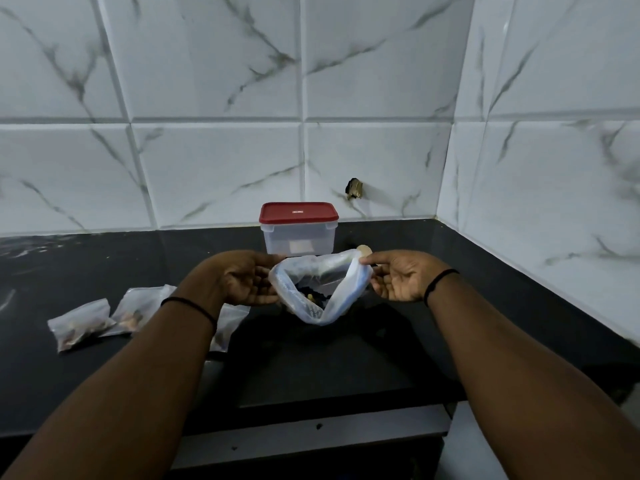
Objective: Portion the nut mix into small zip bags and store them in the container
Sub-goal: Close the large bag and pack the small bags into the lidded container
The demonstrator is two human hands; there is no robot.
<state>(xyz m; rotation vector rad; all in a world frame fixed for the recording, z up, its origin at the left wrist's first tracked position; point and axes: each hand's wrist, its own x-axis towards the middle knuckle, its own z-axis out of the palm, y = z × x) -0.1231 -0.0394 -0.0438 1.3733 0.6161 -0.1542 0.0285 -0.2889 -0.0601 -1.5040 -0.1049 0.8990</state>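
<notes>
Two hands hold a large plastic bag (pixel 320 292) of nut mix open above a black counter (pixel 485 289). The left hand (pixel 247 280) grips its left rim; the right hand (pixel 398 277) pinches its right rim. Behind it stands a red-lidded container (pixel 298 228), closed. Small filled zip bags (pixel 104 315) lie at left.

Red lid (pixel 298 212) over a clear container (pixel 298 242). White wall tiles (pixel 214 161) veined grey like marble; black counter (pixel 433 289). Translucent whitish bag (pixel 320 289), blue-edged, with dark nut mix (pixel 311 296) inside.
</notes>
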